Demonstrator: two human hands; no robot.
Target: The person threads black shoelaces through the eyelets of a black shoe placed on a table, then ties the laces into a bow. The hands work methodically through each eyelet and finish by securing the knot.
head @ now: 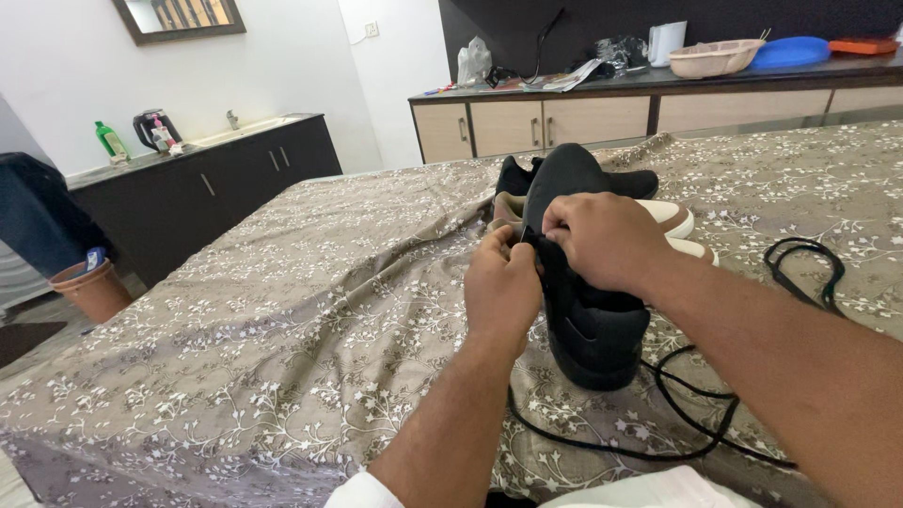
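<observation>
A black shoe [588, 320] stands on the bed with its heel toward me. My left hand [501, 287] pinches something thin at the shoe's left side, fingers closed against it. My right hand [602, 240] grips the shoe's upper from the right, thumb and fingers closed near the same spot. A long black lace [687, 428] trails from under the shoe across the bedspread and loops at the right [804, 268]. Behind it lie a tan shoe with a white sole [673, 218] and another black shoe [527, 174].
The brown floral bedspread [282, 320] covers the bed. A dark counter with a kettle [150, 127] and green bottle [111, 139] stands at left, a clay pot [91, 287] on the floor. A wooden sideboard [564, 118] with bowls and papers lines the back wall.
</observation>
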